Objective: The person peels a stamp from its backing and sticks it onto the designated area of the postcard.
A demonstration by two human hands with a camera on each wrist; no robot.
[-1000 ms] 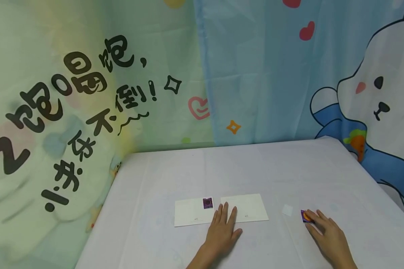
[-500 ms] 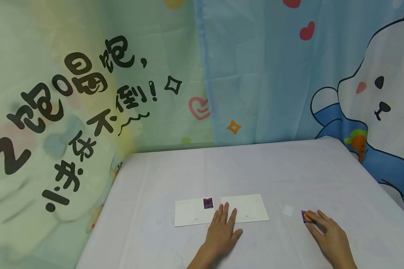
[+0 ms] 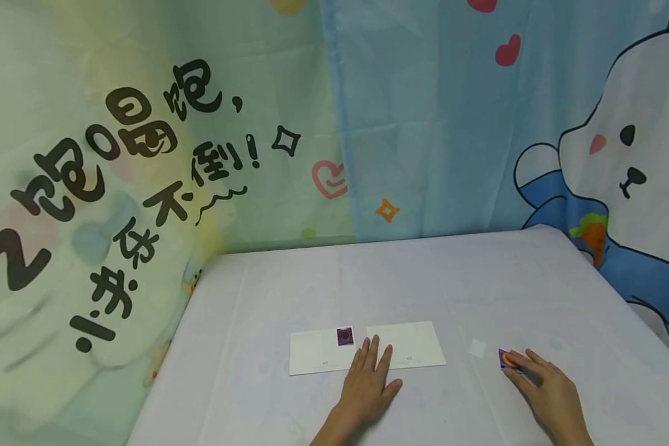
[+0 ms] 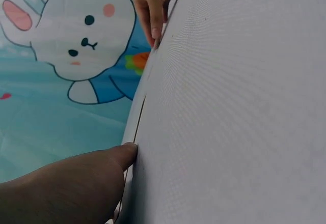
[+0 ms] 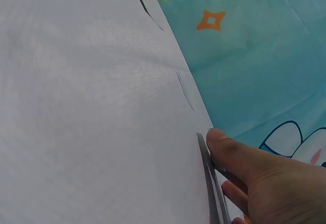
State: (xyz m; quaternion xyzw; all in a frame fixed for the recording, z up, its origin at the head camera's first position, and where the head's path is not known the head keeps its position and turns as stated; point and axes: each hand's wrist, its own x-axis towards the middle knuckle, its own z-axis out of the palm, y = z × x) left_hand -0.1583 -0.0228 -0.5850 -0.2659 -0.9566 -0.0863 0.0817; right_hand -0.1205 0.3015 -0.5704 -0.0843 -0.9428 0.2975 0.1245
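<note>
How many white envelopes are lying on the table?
2: the left envelope, bearing a purple stamp, and the right envelope, partly covered by the left hand. Any stacked beneath would be hidden.

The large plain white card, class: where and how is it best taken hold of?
Probably pinch the card by its right edge, coming from the right: it lies flat, and the left hand covers part of its left end.
</note>
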